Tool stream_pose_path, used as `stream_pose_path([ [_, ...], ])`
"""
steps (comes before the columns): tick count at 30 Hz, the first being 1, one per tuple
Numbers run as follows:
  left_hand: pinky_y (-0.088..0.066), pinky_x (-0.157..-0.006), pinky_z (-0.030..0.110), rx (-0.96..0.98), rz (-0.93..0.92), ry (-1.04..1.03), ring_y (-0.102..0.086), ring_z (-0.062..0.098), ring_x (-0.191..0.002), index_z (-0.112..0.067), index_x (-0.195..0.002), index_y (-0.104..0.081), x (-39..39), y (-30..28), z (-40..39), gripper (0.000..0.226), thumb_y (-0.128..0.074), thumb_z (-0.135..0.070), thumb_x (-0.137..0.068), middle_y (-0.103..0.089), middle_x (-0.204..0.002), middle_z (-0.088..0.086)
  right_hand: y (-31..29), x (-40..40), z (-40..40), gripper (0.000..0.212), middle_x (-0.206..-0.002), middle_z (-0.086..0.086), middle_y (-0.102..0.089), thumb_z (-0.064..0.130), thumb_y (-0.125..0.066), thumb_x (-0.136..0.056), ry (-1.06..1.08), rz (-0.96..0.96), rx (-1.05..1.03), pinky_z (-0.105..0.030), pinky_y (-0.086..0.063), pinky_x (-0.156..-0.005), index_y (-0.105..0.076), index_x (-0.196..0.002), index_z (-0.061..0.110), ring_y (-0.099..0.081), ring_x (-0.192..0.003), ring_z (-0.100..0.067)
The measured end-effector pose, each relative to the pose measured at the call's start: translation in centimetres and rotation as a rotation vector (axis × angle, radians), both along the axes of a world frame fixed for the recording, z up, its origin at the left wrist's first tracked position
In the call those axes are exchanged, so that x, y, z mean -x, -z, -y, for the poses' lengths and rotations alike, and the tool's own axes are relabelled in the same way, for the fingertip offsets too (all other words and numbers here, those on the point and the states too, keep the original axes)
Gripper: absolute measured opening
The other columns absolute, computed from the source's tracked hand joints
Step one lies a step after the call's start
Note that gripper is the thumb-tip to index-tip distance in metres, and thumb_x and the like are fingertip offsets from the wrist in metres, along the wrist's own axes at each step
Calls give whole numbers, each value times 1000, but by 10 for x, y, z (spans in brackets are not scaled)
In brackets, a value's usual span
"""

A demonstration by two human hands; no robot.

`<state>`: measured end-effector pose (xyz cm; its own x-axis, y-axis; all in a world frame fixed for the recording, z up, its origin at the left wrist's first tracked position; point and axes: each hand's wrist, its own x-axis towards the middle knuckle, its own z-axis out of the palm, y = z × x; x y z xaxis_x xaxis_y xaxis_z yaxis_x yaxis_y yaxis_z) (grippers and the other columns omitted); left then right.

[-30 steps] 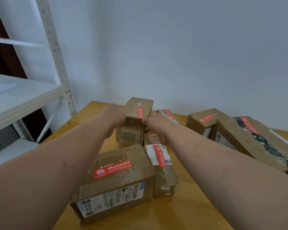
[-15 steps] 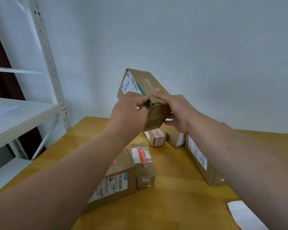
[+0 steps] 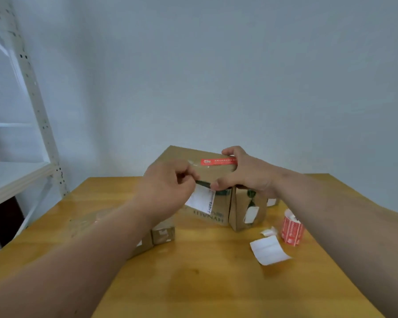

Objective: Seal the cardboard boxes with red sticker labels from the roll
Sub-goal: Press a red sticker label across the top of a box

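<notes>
The brown cardboard box (image 3: pixel 207 180), raised and tilted half a second ago, is now lower above the wooden desk (image 3: pixel 193 283), red sticker label (image 3: pixel 218 161) facing up.

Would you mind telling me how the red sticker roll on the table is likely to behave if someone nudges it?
The red sticker roll stands on end, leaning slightly, so a nudge would probably tip it. Being round, it may then roll. Its loose white backing strip looks floppy and would likely trail.

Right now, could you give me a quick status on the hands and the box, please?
Right hand grips the box. Left hand curled at its front; hold unclear. Red sticker on top. Roll stands apart, right.
</notes>
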<state>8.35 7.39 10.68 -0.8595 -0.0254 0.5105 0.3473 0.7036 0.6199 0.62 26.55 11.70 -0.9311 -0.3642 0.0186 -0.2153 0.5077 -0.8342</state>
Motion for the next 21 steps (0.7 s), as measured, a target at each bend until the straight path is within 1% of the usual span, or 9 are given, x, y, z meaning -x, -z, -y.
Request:
stream_pose_path([
  [1, -41, -62, 14, 52, -106, -30, -55, 0, -77, -30, -88, -65, -4, -1, 2, 9, -65, -23, -84, -63, -85, -13, 2, -6, -6, 105, -118, -3, -52, 33, -92, -51, -28, 20, -28, -42, -48, -100, -30, -137, 31, -57, -110, -23],
  [3, -40, -84, 17, 144, -138, -15, -49, -3, -99, -34, -117, -56, -6, -1, 8, 44, -71, -42, -76, -55, -110, -17, 9, -16, -14, 100, -118, -3, -52, 26, -92, -52, -66, 71, -61, -42, -51, -98, -34, -134, 31, -57, -110, -23],
  [5, -34, -106, 31, 261, 106, 65, -37, 7, -129, -35, -143, -36, -7, 3, 14, 88, -75, -57, -68, -40, -141, -13, 19, -26, -19, 95, -119, -5, -50, 7, -89, -57, -122, 175, 2, -37, -53, -95, -37, -134, 24, -57, -111, -23],
  [8, -23, -117, 35, 500, 502, 215, -24, 13, -142, -29, -155, -12, -6, 29, 15, 121, -80, -64, -61, -20, -158, -11, 37, -36, -20, 93, -123, -12, -53, -9, -82, -63, -235, 322, 26, -35, -54, -91, -34, -136, 22, -58, -113, -26],
  [11, -27, -117, 39, 504, 664, 224, -30, 16, -138, -32, -155, -6, -3, 63, 15, 127, -83, -61, -58, -23, -156, -9, 54, -38, -19, 94, -125, -11, -52, -11, -80, -66, -268, 371, -60, -36, -53, -95, -33, -138, 24, -57, -115, -26],
  [15, -27, -116, 42, 598, 622, 136, -27, 20, -137, -31, -155, -10, 3, 82, 11, 124, -79, -66, -59, -26, -153, -6, 70, -33, -22, 91, -129, -3, -49, -1, -80, -71, -222, 364, -119, -37, -47, -103, -32, -144, 25, -53, -118, -21],
  [17, -26, -116, 46, 665, 631, 110, -25, 22, -138, -31, -155, -10, 8, 85, 10, 125, -76, -72, -57, -25, -153, -5, 75, -28, -23, 72, -130, -1, -52, 14, -77, -79, -114, 324, -102, -38, -46, -103, -40, -141, 21, -54, -117, -20],
  [20, -25, -117, 48, 708, 642, 88, -23, 24, -140, -30, -155, -9, 15, 90, 10, 127, -73, -77, -55, -24, -155, -4, 78, -23, -23, 23, -110, -4, -67, 25, -68, -90, 86, 204, -142, -34, -55, -88, -63, -110, 15, -65, -101, -22],
  [21, -25, -117, 48, 711, 641, 84, -24, 24, -140, -30, -155, -10, 15, 90, 10, 127, -73, -77, -56, -24, -155, -3, 79, -22, -22, 15, -103, -6, -70, 25, -65, -92, 124, 170, -167, -32, -57, -82, -66, -102, 14, -67, -95, -21],
])
